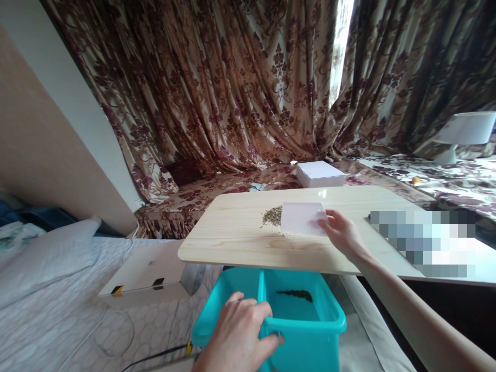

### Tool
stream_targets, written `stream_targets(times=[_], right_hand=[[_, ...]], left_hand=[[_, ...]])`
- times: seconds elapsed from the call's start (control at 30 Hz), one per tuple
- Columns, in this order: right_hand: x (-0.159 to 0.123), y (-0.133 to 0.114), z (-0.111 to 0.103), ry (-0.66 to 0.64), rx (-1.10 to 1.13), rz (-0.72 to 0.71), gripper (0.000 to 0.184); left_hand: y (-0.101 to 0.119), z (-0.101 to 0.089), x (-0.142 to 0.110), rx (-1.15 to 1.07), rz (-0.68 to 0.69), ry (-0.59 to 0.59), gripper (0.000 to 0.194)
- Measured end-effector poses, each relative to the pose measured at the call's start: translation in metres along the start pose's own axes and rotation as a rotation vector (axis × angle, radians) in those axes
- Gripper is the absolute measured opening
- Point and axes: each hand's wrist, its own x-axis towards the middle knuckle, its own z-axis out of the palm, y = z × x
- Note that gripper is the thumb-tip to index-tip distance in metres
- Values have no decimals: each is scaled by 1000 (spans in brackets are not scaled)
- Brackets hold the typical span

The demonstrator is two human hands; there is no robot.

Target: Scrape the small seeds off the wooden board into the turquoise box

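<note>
A pale wooden tabletop [228, 227] carries a small heap of greenish-brown grains or seeds [272, 216]. Against the heap's right side lies a white flat tray-like piece [302, 218]; my right hand [341, 230] pinches its right end. Below the near table edge stands a teal two-compartment bin [302, 326]. My left hand [246, 330] grips its near rim at the divider, thumb on the outside. More dark green grains [296, 295] lie in the bin's right compartment. My hand partly hides the left compartment.
Behind the table sits a white box [321, 174] on patterned cloth, before long curtains [232, 82]. A flat white case [151, 271] and cables lie on the bed at left. A blurred-out object [426, 243] is at the table's right; a lamp [465, 132] stands farther back.
</note>
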Motion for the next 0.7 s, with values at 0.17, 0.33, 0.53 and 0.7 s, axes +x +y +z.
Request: stream_targets(times=[0.17, 0.33, 0.53, 0.7], right_hand=[[3, 3, 4, -13, 13, 13, 19], [-1, 2, 1, -63, 49, 34, 19], [-2, 0, -6, -20, 51, 47, 18], [-6, 1, -6, -43, 14, 45, 19]], left_hand=[[0, 0, -2, 2, -18, -7, 13], [1, -1, -1, 6, -15, -13, 12], [2, -3, 0, 9, -11, -20, 13], [1, -4, -1, 2, -23, -17, 13]])
